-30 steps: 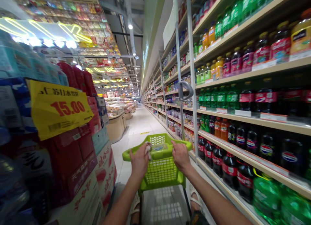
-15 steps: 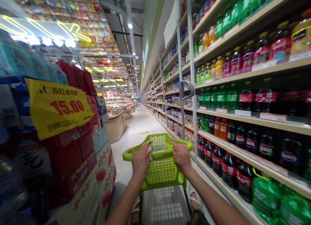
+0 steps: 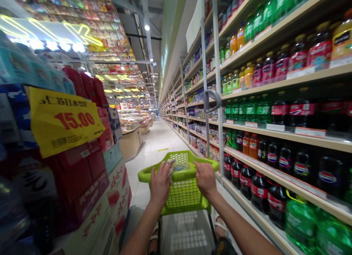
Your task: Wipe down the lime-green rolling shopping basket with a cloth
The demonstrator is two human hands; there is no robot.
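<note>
A lime-green plastic shopping cart [image 3: 181, 196] with a slotted basket stands right in front of me. My left hand [image 3: 161, 181] lies over the left part of its handle, fingers curled across it, with a crumpled white tissue [image 3: 171, 167] at the index-finger side. On the right part of the handle, my right hand [image 3: 205, 178] is closed in a grip, its fingertips hidden beneath. Between the two hands sits a labelled panel [image 3: 180, 167] on the handle.
Shelves of bottled drinks [image 3: 272, 152] line the right side, with a pole-mounted grey ring [image 3: 211, 101]. Stacked drink cartons [image 3: 82, 174] with a yellow price sign [image 3: 67, 121] stand close on the left. A pale tiled aisle [image 3: 158, 135] runs ahead past display counters [image 3: 130, 141].
My left hand's fingers have straightened slightly over the handle, and the tissue has shifted a little. My right hand keeps its grip. The left-hand cartons have slid slightly toward the left edge.
</note>
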